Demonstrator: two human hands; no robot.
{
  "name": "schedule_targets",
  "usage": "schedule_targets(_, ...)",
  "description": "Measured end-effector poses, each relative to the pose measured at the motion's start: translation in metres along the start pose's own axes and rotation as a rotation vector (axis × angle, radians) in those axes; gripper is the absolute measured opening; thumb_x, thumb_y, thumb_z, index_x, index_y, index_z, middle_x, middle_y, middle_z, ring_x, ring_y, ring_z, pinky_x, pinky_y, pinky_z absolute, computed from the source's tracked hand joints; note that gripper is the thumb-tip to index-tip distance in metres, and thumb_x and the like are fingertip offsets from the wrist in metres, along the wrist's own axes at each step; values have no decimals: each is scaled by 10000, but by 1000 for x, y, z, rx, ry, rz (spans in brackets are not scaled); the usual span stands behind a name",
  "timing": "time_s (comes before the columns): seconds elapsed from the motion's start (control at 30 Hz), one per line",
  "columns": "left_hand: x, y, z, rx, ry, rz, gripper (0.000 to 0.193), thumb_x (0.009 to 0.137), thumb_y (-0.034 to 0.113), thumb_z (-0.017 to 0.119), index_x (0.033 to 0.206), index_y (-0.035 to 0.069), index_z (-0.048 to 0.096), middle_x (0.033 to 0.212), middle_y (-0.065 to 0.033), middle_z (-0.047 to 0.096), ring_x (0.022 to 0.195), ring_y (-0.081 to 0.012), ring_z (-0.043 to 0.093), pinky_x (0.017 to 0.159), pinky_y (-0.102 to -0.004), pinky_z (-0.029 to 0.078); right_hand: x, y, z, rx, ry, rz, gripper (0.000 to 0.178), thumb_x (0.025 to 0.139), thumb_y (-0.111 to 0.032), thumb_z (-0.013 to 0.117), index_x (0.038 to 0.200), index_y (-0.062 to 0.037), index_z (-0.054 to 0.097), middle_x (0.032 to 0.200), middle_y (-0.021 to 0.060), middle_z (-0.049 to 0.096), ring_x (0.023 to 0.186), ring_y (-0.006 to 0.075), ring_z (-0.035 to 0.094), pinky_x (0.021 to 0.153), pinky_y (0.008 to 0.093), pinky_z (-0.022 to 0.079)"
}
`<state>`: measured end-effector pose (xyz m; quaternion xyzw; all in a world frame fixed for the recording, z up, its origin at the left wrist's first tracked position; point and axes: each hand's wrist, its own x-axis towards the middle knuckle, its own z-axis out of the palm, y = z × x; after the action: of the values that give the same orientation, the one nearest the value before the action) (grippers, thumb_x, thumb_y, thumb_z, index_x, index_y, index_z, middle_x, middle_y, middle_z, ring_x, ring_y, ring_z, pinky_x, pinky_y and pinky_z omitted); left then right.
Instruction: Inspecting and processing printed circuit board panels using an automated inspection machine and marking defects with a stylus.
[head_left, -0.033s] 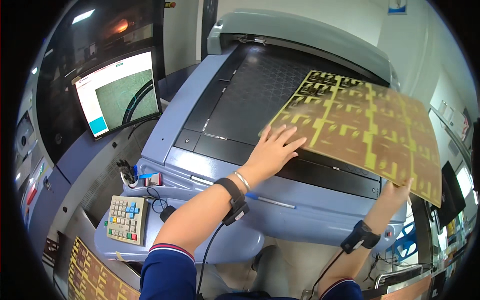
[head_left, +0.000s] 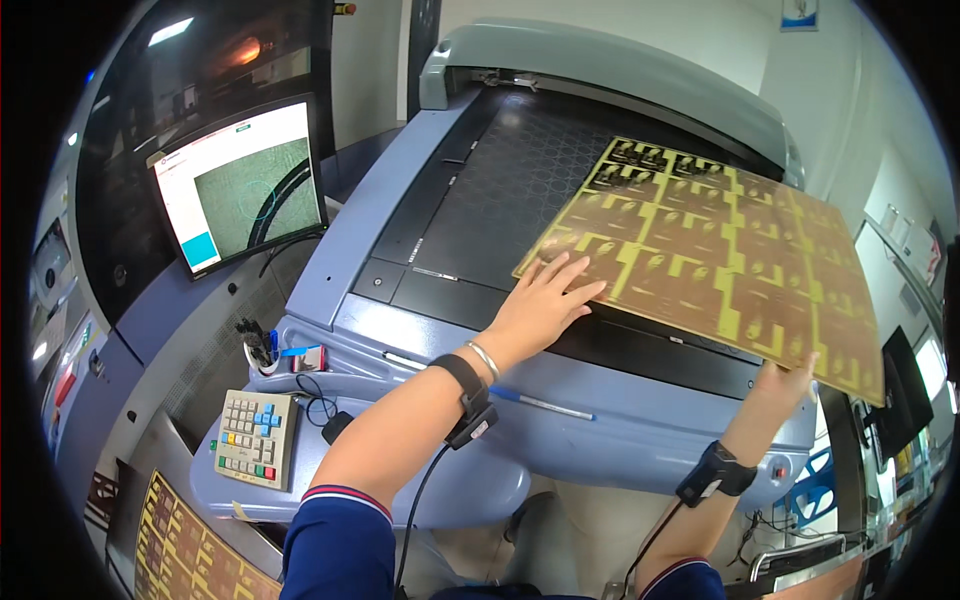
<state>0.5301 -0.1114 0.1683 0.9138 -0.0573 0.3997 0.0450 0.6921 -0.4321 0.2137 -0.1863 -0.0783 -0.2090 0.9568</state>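
A large yellow-and-copper circuit board panel [head_left: 690, 235] lies tilted over the right part of the machine's black bed [head_left: 520, 150], its right side jutting past the bed. My left hand [head_left: 540, 305] is open, its spread fingers touching the panel's near left corner. My right hand [head_left: 785, 385] grips the near edge toward the right corner; the thumb shows on top and the other fingers are mostly hidden beneath. Each wrist wears a black strap device with a cable, and a silver bangle circles my left wrist.
A grey-green gantry [head_left: 600, 65] spans the bed's far end. At left stand a monitor [head_left: 240, 185], a keypad [head_left: 255, 438] and a pen cup [head_left: 262, 352]. A blue pen [head_left: 545, 403] lies on the machine's front ledge. Another patterned panel [head_left: 195, 550] sits at lower left.
The panel has shifted slightly left and its near edge sits flatter. My right hand has moved a little left with it, while my left hand stays at the corner.
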Motion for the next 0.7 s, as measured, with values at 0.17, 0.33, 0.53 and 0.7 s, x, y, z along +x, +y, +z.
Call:
schedule_targets(0.17, -21, -59, 21, 23, -49, -212, 389, 995, 308, 496, 1371, 208, 513, 1459, -83, 460, 1373, -322, 388, 1130, -519, 297, -11, 55, -7, -202, -104, 137, 366, 994, -179, 551, 1298, 11, 478, 1233, 130, 589, 1150, 259, 582, 1001, 428, 498)
schedule_targets(0.33, -32, -98, -11, 74, -16, -297, 359, 979, 292, 528, 1329, 224, 569, 1385, -149, 523, 1329, -357, 437, 1103, -448, 347, 84, 14, -21, -416, -313, 221, 428, 950, -119, 614, 1324, 15, 457, 1209, 140, 597, 1112, 243, 613, 937, 390, 528)
schedule_targets(0.53, -52, -112, -9, 298, -226, -480, 437, 1001, 315, 491, 1434, 368, 458, 1552, -157, 320, 1429, -392, 280, 1141, -575, 228, 136, 43, -59, -928, -400, 222, 493, 865, 75, 642, 1321, 24, 462, 1129, 179, 613, 1046, 224, 631, 853, 296, 561)
schedule_targets(0.7, -54, -112, -11, 384, -222, -426, 467, 983, 339, 518, 1442, 380, 441, 1535, -176, 338, 1404, -404, 321, 1108, -586, 280, 119, 87, -78, -1209, -559, 25, 417, 859, 60, 649, 1253, 20, 519, 1095, 134, 627, 984, 178, 638, 799, 252, 536)
